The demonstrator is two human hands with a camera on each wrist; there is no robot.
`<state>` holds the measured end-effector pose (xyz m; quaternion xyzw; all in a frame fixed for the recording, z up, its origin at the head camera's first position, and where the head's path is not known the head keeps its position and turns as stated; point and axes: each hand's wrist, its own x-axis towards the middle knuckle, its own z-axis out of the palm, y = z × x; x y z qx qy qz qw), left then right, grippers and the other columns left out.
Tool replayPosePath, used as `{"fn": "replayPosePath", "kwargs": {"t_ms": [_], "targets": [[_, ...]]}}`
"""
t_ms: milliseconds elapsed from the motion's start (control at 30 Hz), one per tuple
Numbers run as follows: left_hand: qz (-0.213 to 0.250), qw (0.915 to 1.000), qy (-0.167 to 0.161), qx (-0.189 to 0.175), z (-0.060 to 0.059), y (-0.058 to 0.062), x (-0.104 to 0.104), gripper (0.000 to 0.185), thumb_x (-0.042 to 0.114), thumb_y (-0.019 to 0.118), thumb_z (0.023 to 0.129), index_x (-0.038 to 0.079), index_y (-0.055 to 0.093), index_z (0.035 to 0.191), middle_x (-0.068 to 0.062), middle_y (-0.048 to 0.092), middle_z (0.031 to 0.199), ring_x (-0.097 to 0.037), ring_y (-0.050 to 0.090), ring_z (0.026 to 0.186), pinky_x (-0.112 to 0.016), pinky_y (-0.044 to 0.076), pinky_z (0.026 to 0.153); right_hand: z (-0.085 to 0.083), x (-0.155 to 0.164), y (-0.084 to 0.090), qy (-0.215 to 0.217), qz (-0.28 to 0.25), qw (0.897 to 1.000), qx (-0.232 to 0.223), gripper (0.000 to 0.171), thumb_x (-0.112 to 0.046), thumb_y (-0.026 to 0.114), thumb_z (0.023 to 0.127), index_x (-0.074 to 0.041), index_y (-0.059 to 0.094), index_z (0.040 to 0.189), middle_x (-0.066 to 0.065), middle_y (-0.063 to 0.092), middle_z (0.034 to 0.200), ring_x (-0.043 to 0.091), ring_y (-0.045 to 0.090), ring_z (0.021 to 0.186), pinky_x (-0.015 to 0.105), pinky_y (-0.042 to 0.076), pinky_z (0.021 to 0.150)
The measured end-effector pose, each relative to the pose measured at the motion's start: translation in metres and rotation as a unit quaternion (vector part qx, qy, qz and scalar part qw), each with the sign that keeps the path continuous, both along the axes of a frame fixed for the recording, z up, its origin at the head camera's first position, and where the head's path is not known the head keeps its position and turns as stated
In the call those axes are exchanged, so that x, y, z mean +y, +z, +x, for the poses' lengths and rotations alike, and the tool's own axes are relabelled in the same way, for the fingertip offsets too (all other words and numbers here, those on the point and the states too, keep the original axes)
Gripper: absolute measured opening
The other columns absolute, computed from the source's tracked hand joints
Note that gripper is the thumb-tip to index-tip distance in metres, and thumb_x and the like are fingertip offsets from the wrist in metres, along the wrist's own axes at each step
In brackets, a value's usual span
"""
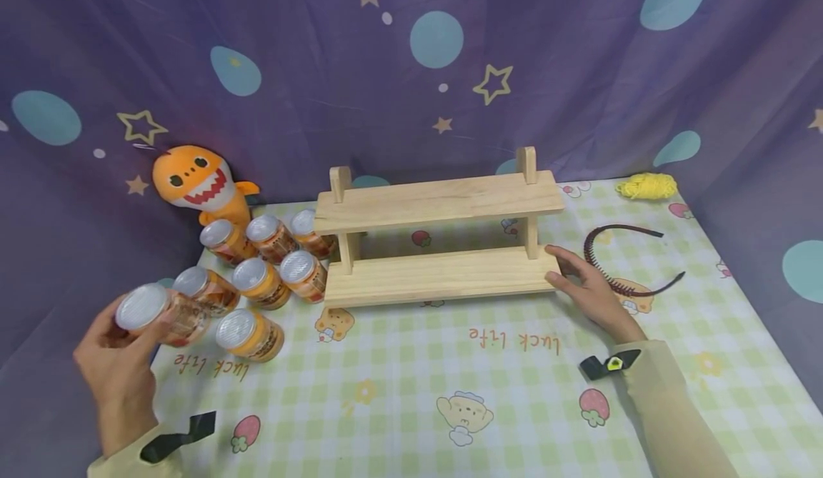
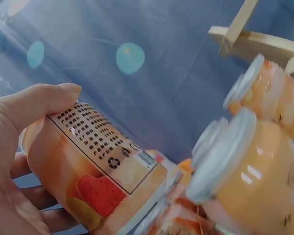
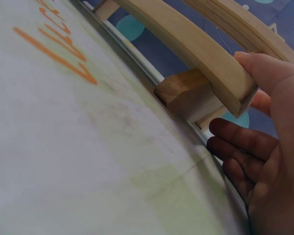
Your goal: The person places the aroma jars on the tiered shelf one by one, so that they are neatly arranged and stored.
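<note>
In the head view, my left hand grips a can with a silvery lid, at the table's left side. Its orange label, with printed text and a red fruit picture, faces the left wrist view, where thumb and fingers wrap the can. More such cans stand close by in a loose group. A two-tier wooden shelf stands mid-table. At the right end of its lower board, my right hand holds the corner between thumb and index finger; the other fingers curl loosely below the board.
An orange shark plush leans behind the cans. Right of the shelf lie a dark toothed headband and, farther back, a yellow yarn bundle. A checked cloth covers the table; a purple curtain hangs behind it.
</note>
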<state>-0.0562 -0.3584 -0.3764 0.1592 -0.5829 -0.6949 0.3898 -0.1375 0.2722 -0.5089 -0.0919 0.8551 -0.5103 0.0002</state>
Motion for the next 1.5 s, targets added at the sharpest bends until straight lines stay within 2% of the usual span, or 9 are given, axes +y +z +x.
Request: {"fn": "replayPosePath", "kwargs": {"t_ms": [267,500,800,1267,1367,1500], "targets": [[-0.022,0.9995,-0.022,-0.003,-0.009,0.012,0.016,0.054,-0.031,0.073,0.062,-0.010,0.070,0.112,-0.005,0.075,0.093,-0.012,0.065,0.075,-0.014,0.055,0.061,0.000,0.000,0.000,-0.001,-0.001,1.000,0.003,0.052,-0.024,0.059,0.102,-0.014,0.045,0.151,0.019,0.053,0.148,-0.014,0.052,0.105,0.008,0.038,0.092],[-0.044,0.9971,-0.063,0.004,-0.018,0.020,0.031,0.055,-0.029,0.074,0.063,-0.013,0.068,0.115,-0.007,0.075,0.096,-0.014,0.064,0.077,-0.016,0.055,0.063,-0.001,-0.001,0.001,-0.001,-0.002,1.000,0.003,0.052,-0.025,0.059,0.102,-0.013,0.045,0.150,0.019,0.054,0.146,-0.014,0.052,0.105,0.007,0.039,0.092],[-0.028,0.9922,-0.117,0.033,-0.032,0.030,0.053,0.053,-0.030,0.071,0.065,-0.015,0.066,0.116,-0.010,0.073,0.097,-0.016,0.065,0.078,-0.018,0.058,0.065,-0.002,-0.001,0.002,0.000,0.000,1.000,0.000,0.053,-0.026,0.059,0.102,-0.012,0.044,0.151,0.017,0.053,0.148,-0.014,0.052,0.105,0.008,0.039,0.092],[-0.060,0.9873,-0.147,-0.010,-0.052,0.042,0.085,0.055,-0.024,0.075,0.068,-0.006,0.068,0.120,-0.006,0.073,0.101,-0.014,0.065,0.081,-0.016,0.056,0.070,-0.001,-0.002,-0.001,-0.003,-0.008,1.000,0.001,0.052,-0.025,0.060,0.101,-0.012,0.046,0.150,0.018,0.052,0.149,-0.015,0.051,0.107,0.007,0.038,0.093],[-0.060,0.9849,-0.161,-0.018,-0.055,0.045,0.091,0.054,-0.022,0.076,0.069,-0.005,0.069,0.120,-0.006,0.072,0.100,-0.014,0.065,0.078,-0.017,0.055,0.064,-0.001,-0.001,-0.001,-0.002,-0.009,1.000,0.001,0.052,-0.025,0.060,0.101,-0.012,0.046,0.150,0.017,0.052,0.149,-0.015,0.051,0.108,0.006,0.038,0.093],[-0.067,0.9813,-0.180,-0.014,-0.061,0.048,0.100,0.052,-0.021,0.076,0.070,-0.005,0.069,0.119,-0.007,0.072,0.099,-0.014,0.065,0.077,-0.018,0.054,0.064,-0.001,0.000,0.000,0.001,-0.008,1.000,0.001,0.052,-0.025,0.059,0.101,-0.012,0.045,0.150,0.018,0.053,0.147,-0.015,0.051,0.107,0.007,0.038,0.093]]}}
